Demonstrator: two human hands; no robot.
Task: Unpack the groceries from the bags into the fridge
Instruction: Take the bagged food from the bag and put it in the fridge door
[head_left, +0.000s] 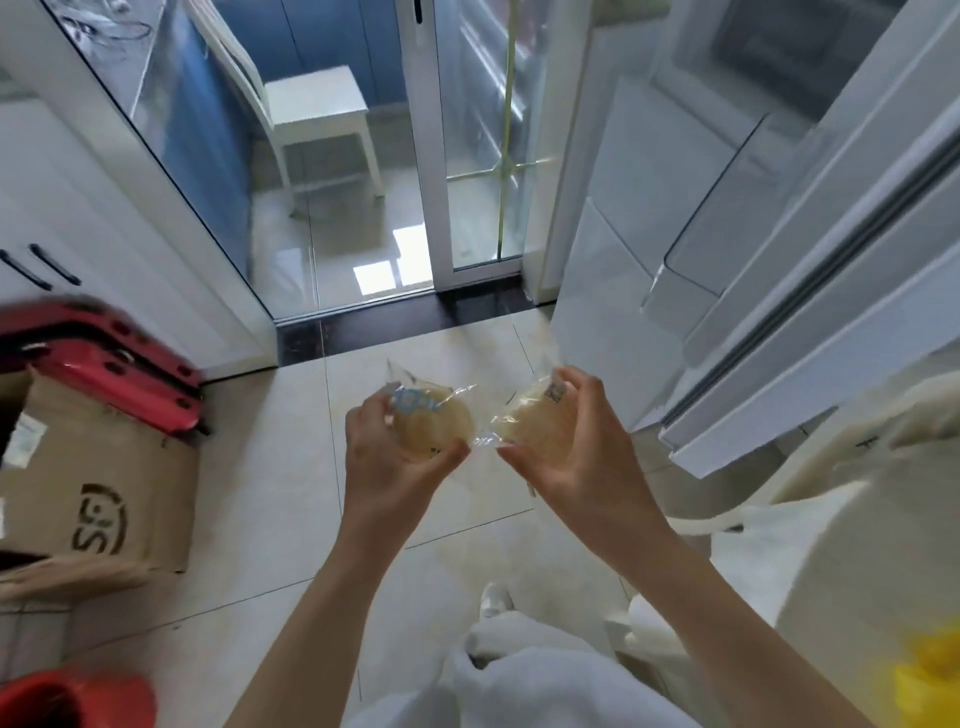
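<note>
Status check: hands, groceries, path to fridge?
Left hand grips one wrapped bun; right hand grips another wrapped bun. Fridge door open, right. Nothing blocking.

Probably a home kitchen: open fridge (779, 234), white cabinets (78, 208), tiled floor (291, 493), glass sliding door (322, 182).

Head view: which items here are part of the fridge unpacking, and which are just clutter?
Job:
- left hand gripping wrapped bun
- right hand gripping second wrapped bun
- open fridge door
- white bag at right

Lying about:
- cardboard box
- red crate
- white chair behind glass door
- red tub
</note>
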